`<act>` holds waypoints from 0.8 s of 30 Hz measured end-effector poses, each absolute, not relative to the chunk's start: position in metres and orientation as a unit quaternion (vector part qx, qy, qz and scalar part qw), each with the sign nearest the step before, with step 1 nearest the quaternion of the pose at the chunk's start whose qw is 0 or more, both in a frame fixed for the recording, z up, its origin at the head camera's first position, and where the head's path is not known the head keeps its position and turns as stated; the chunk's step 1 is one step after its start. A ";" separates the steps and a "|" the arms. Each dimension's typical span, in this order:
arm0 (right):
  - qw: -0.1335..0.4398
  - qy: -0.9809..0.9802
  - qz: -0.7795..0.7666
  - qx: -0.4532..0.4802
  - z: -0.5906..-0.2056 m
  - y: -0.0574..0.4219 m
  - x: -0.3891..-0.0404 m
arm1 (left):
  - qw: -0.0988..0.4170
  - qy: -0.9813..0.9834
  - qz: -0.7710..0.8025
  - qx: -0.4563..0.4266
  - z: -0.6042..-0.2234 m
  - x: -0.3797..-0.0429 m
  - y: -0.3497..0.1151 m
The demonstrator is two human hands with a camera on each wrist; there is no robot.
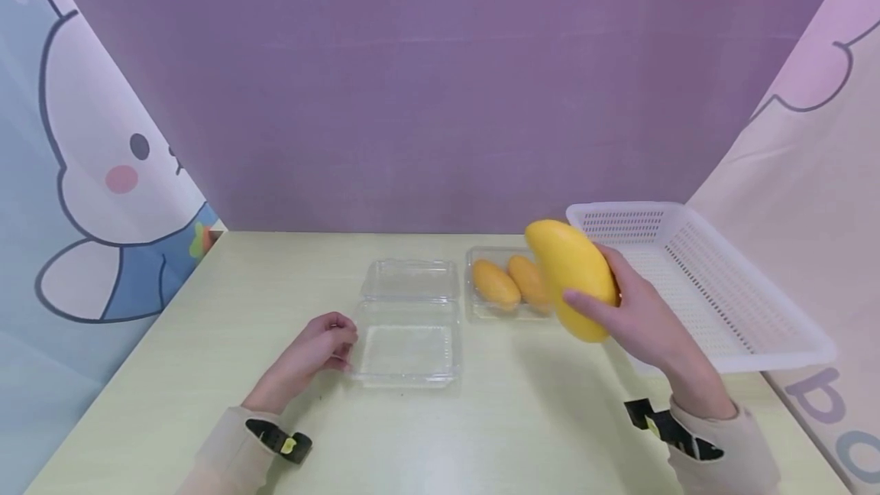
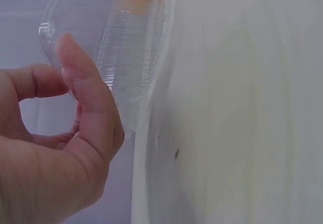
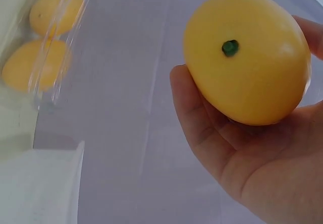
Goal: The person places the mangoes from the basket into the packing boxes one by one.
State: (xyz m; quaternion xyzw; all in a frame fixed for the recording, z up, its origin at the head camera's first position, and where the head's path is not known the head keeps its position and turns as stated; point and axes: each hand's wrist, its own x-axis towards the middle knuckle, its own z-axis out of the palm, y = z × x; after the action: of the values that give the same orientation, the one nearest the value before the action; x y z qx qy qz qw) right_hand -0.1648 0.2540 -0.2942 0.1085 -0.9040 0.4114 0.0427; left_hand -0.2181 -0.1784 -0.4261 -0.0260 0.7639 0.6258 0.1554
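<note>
My right hand grips a large yellow mango, raised above the table beside the white basket. In the right wrist view, a small green stem spot shows on the mango, with fingers and thumb curled around its sides. An opened clear plastic clamshell box lies on the table, its lid folded back away from me. At its left edge, my left hand has curled fingers; in the left wrist view, the thumb and a finger pinch the rim of the clear box.
Behind the held mango is another clear plastic box with two orange-yellow mangoes inside. A white perforated basket stands at the right side of the pale table. A purple panel rises along the table's back edge.
</note>
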 end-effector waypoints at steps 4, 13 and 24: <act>0.044 -0.899 0.422 0.112 -0.297 0.246 -0.165 | 0.155 0.762 0.628 -0.023 -0.427 -0.218 -0.178; 0.043 -0.885 0.447 0.126 -0.299 0.227 -0.168 | 0.157 0.762 0.628 -0.014 -0.424 -0.217 -0.177; 0.035 -0.861 0.484 0.153 -0.302 0.196 -0.178 | 0.159 0.764 0.625 -0.024 -0.424 -0.217 -0.179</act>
State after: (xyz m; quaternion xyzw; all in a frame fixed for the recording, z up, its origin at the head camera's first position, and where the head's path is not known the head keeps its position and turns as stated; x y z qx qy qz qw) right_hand -0.1782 0.1964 -0.3018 0.1535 -0.8609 0.4838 0.0351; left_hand -0.2172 -0.1787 -0.4243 -0.0242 0.7639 0.6250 0.1587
